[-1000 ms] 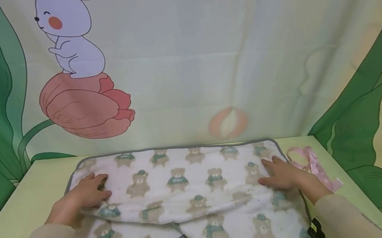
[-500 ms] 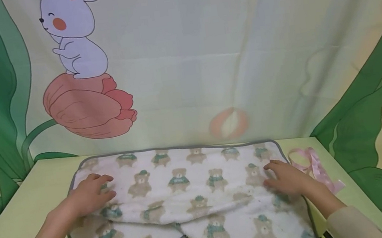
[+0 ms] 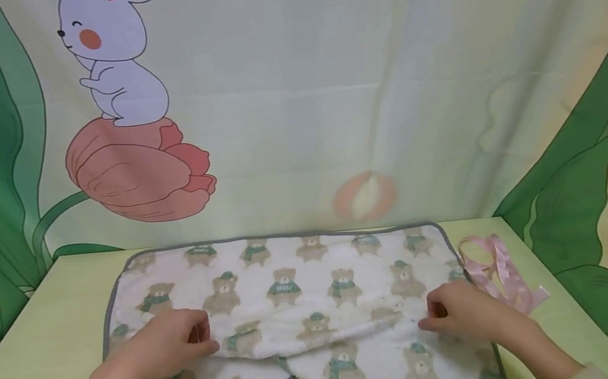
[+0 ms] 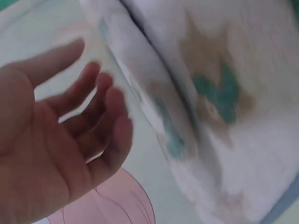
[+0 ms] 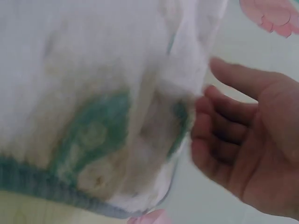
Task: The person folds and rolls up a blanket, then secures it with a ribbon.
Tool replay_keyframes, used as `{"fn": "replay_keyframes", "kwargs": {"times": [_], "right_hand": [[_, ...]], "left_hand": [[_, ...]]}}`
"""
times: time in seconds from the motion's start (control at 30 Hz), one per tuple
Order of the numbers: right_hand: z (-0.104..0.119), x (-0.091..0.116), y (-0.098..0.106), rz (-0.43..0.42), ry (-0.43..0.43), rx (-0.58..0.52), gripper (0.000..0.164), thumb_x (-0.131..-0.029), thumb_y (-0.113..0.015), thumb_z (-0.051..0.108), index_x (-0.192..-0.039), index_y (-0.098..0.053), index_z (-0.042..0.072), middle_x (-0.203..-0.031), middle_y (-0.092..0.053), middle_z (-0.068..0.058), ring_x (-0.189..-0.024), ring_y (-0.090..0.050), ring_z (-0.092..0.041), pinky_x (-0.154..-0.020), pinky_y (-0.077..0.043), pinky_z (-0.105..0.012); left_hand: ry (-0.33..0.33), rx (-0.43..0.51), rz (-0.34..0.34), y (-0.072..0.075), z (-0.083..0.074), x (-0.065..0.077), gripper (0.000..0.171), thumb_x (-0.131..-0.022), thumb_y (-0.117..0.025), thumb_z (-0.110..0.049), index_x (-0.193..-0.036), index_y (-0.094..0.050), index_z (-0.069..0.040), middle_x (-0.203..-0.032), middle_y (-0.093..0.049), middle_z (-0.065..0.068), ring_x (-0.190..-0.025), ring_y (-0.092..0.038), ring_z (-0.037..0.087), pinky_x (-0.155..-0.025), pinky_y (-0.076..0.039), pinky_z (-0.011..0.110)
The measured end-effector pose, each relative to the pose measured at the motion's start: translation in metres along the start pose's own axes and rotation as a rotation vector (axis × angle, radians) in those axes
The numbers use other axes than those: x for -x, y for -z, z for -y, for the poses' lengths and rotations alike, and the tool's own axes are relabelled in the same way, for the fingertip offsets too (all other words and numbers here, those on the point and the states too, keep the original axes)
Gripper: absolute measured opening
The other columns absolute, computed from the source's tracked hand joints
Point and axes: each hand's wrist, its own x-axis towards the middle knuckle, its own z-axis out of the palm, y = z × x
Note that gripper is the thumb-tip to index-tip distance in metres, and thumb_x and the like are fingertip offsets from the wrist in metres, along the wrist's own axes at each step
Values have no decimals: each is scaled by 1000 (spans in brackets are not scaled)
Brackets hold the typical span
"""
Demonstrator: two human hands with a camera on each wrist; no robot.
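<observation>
A white fleece blanket (image 3: 316, 284) with a bear print and grey edging lies on the table. Its near side has two flaps, and a raised fold (image 3: 301, 342) runs across it. My left hand (image 3: 169, 345) hovers over the fold's left part, fingers loosely bent; in the left wrist view the thumb and fingers (image 4: 122, 135) stand apart with nothing between them. Over the right part is my right hand (image 3: 464, 309), its fingers also loosely bent. The right wrist view has its fingertips (image 5: 203, 105) close to the cloth; whether they touch it cannot be told.
A pink ribbon (image 3: 502, 272) lies in loops just right of the blanket. Pale green tabletop (image 3: 40, 333) shows on both sides. Behind the table hangs a printed curtain (image 3: 293, 107) with a rabbit, a tulip and leaves.
Both hands were spread flat on the blanket, then lifted. Now they are nearer to me, fingers bent, with the left also further right. The blanket and ribbon look unmoved.
</observation>
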Motion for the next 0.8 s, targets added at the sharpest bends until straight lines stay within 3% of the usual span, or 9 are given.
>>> {"fn": "replay_keyframes", "kwargs": {"times": [0.07, 0.17, 0.3, 0.33, 0.53, 0.67, 0.8], "right_hand": [[5, 5, -1, 97, -7, -26, 33, -90, -80, 35, -68, -60, 21, -61, -49, 14, -57, -43, -2, -55, -40, -25], [12, 13, -2, 252, -34, -78, 31, -85, -84, 36, -71, -61, 21, -64, -51, 13, -60, -46, -3, -57, -40, -25], [16, 20, -2, 366, -98, -134, 30, -77, -90, 31, -77, -63, 18, -70, -55, 8, -64, -47, -5, -61, -40, -26], [16, 21, -3, 378, -122, -137, 30, -76, -91, 28, -79, -64, 17, -71, -55, 7, -65, -47, -6, -61, -40, -26], [15, 18, -12, 371, -190, -57, 32, -72, -93, 17, -80, -62, 17, -73, -55, 6, -67, -47, -9, -63, -40, -29], [17, 18, -16, 293, -114, 7, 31, -66, -90, 10, -71, -61, 19, -66, -54, 11, -61, -47, -7, -58, -42, -28], [17, 18, -16, 263, -70, 7, 29, -65, -88, 5, -65, -62, 19, -62, -54, 12, -58, -47, -4, -56, -44, -27]], "left_hand": [[-42, 60, 95, -6, -3, 3, 19, -96, -74, -24, -84, -62, -16, -69, -55, -5, -60, -47, 11, -57, -41, 30], [-93, 111, 210, -20, 6, 3, 14, -96, -75, -26, -92, -64, -18, -74, -57, -5, -63, -49, 10, -59, -43, 31], [-112, 88, 272, -33, 14, 2, 21, -91, -80, -31, -94, -63, -19, -75, -55, -5, -63, -47, 8, -58, -41, 32], [-104, 88, 274, -32, 9, 4, 23, -89, -81, -31, -93, -63, -17, -75, -54, -4, -63, -45, 10, -58, -40, 33], [34, 10, 275, -39, -4, 9, 38, -79, -89, -37, -91, -57, -20, -87, -53, -1, -74, -47, 17, -65, -40, 35], [87, -49, 274, -47, -12, 10, 43, -77, -91, -35, -93, -55, -20, -93, -49, 0, -81, -46, 19, -71, -39, 39], [112, -87, 277, -53, -15, 8, 36, -80, -90, -26, -88, -55, -21, -92, -47, 0, -81, -45, 19, -72, -39, 40]]}}
